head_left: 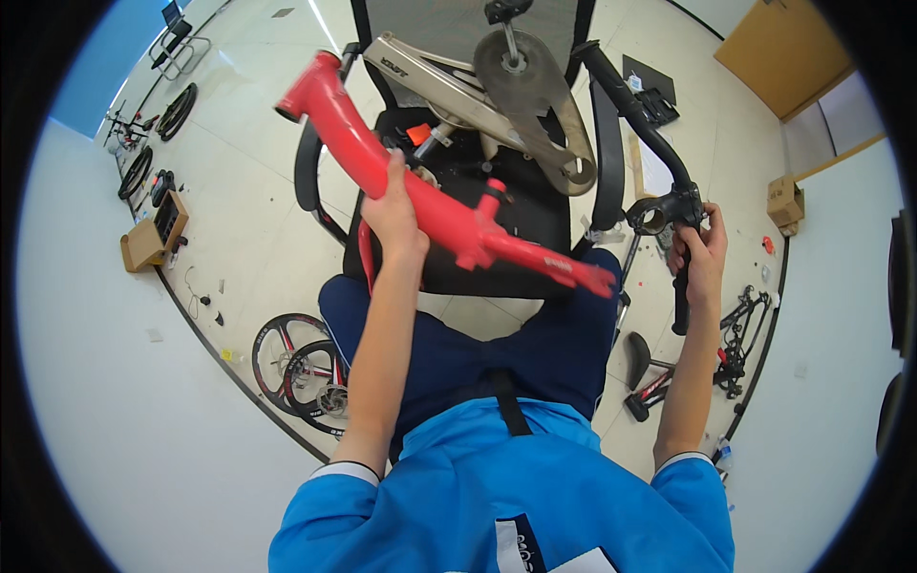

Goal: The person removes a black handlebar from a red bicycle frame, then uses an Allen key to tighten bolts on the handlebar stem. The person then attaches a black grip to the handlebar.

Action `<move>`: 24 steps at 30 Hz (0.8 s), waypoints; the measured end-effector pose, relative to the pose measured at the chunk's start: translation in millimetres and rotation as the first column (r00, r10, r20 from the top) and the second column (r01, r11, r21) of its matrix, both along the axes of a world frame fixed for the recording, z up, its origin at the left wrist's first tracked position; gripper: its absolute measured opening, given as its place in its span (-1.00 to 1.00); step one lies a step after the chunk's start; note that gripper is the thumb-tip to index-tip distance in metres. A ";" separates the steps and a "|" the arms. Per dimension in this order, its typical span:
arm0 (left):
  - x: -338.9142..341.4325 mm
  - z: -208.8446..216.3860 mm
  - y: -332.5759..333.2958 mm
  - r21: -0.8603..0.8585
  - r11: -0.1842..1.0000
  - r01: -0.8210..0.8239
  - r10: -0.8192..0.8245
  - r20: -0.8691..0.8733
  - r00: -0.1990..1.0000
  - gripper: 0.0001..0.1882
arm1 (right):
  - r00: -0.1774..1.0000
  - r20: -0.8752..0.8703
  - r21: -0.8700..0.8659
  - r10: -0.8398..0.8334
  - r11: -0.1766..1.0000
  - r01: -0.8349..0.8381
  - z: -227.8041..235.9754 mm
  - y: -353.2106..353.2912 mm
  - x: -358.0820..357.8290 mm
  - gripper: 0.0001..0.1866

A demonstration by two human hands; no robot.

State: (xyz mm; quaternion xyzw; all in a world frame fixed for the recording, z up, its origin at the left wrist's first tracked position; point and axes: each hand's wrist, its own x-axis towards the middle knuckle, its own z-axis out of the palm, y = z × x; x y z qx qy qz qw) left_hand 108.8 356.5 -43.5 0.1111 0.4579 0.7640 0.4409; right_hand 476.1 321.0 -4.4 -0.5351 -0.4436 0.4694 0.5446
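Red bike frame (435,205) is being held up in the air, over the person's lap and in front of a black chair (516,205). It is slanting from 11 o'clock down to 4 o'clock. Going from the left, a cardboard box (143,244) is sitting on the floor at 9 o'clock, and two bike wheels (301,368) are lying at 8 o'clock. The left hand (394,215) is wrapping its grip tight around the middle of the red frame. Behind it, a grey crank arm with a round disc (521,76) is resting on the chair at 12 o'clock. The right hand (702,258) is closing its grip around a black handlebar (659,162) at 3 o'clock. More bike parts (735,344) are lying on the floor below it.
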 end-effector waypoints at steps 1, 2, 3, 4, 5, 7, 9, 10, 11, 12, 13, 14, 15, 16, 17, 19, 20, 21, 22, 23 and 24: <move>-1.8 -1.1 6.7 0.033 0.999 -0.005 0.006 -0.023 1.000 -0.70 | 1.000 -0.013 -0.012 -0.021 1.000 0.021 -2.4 -4.0 3.0 -0.72; -6.1 1.4 15.2 0.055 0.998 -0.004 0.005 -0.016 1.000 -0.71 | 0.999 -0.028 -0.015 -0.038 0.999 0.037 -3.5 -4.4 2.4 -0.72; -8.0 3.0 18.0 0.013 1.000 -0.010 0.011 -0.054 0.998 -0.70 | 0.997 -0.014 -0.045 -0.081 0.996 0.080 -4.0 -8.4 -2.7 -0.72; -10.6 3.0 23.3 0.005 0.999 -0.038 0.038 -0.066 0.997 -0.71 | 0.997 -0.025 -0.060 -0.075 0.996 0.073 -7.4 -10.4 -5.9 -0.72; -12.6 3.4 28.2 -0.003 0.998 -0.066 0.065 -0.079 0.995 -0.72 | 0.997 -0.037 -0.075 -0.068 0.995 0.065 -12.5 -11.8 -7.4 -0.72; -16.1 8.5 34.6 0.018 0.996 -0.083 0.085 -0.076 0.994 -0.72 | 0.997 -0.060 -0.085 -0.055 0.995 0.049 -21.5 -12.7 -7.5 -0.72; -22.2 19.0 35.4 0.036 0.994 -0.098 0.101 -0.074 0.992 -0.72 | 0.998 -0.033 -0.100 -0.061 0.993 0.058 -28.4 -17.6 -10.1 -0.71; -26.9 24.3 31.4 0.041 0.994 -0.102 0.105 -0.072 0.992 -0.71 | 0.999 -0.010 -0.113 -0.053 0.992 0.051 -29.6 -20.4 -10.4 -0.70; -31.4 29.0 29.1 0.046 0.993 -0.106 0.109 -0.069 0.992 -0.71 | 0.999 0.012 -0.127 -0.044 0.991 0.045 -30.8 -22.7 -10.5 -0.70; -35.0 32.3 30.8 0.065 0.990 -0.122 0.126 -0.078 0.989 -0.70 | 0.999 0.035 -0.142 -0.034 0.989 0.038 -32.0 -25.1 -10.6 -0.70; -38.6 32.0 32.5 0.096 0.986 -0.136 0.144 -0.085 0.986 -0.69 | 0.999 0.038 -0.146 -0.036 0.988 0.041 -32.8 -26.6 -10.9 -0.70; -41.6 31.4 34.7 0.128 0.980 -0.150 0.162 -0.091 0.983 -0.69 | 0.998 0.041 -0.151 -0.039 0.988 0.044 -34.1 -28.3 -11.0 -0.70; -43.6 30.8 36.7 0.160 0.973 -0.163 0.180 -0.096 0.979 -0.69 | 0.998 0.044 -0.155 -0.042 0.987 0.048 -35.6 -29.8 -11.1 -0.70; -43.0 31.7 38.7 0.154 0.972 -0.178 0.195 -0.104 0.975 -0.70 | 0.998 0.035 -0.159 -0.048 0.986 0.053 -36.6 -30.2 -11.2 -0.70; -42.8 27.8 42.0 0.146 0.972 -0.182 0.195 -0.081 0.978 -0.69 | 0.998 0.025 -0.163 -0.055 0.985 0.059 -38.0 -30.5 -11.3 -0.70; -39.5 18.1 48.3 0.131 0.974 -0.185 0.191 -0.033 0.981 -0.68 | 0.997 0.031 -0.157 -0.066 0.985 0.070 -38.7 -31.1 -11.8 -0.71; -34.1 16.4 49.3 0.095 0.976 -0.194 0.196 -0.014 0.980 -0.66 | 0.996 0.048 -0.148 -0.069 0.986 0.076 -38.4 -31.5 -12.6 -0.71; -30.5 12.8 51.7 0.088 0.979 -0.184 0.185 -0.002 0.983 -0.65 | 0.995 0.064 -0.139 -0.074 0.987 0.082 -38.1 -31.7 -12.6 -0.71; -28.4 4.0 54.5 0.079 0.981 -0.175 0.175 0.010 0.985 -0.65 | 0.996 0.055 -0.145 -0.067 0.987 0.074 -37.5 -31.8 -12.1 -0.70; -27.6 -6.2 57.9 0.070 0.983 -0.167 0.166 0.020 0.986 -0.64 | 0.997 0.044 -0.152 -0.059 0.986 0.066 -37.1 -31.9 -11.7 -0.68; -28.3 -19.1 63.1 0.058 0.988 -0.144 0.144 0.010 0.990 -0.64 | 0.998 0.033 -0.159 -0.052 0.986 0.057 -36.8 -31.9 -11.0 -0.67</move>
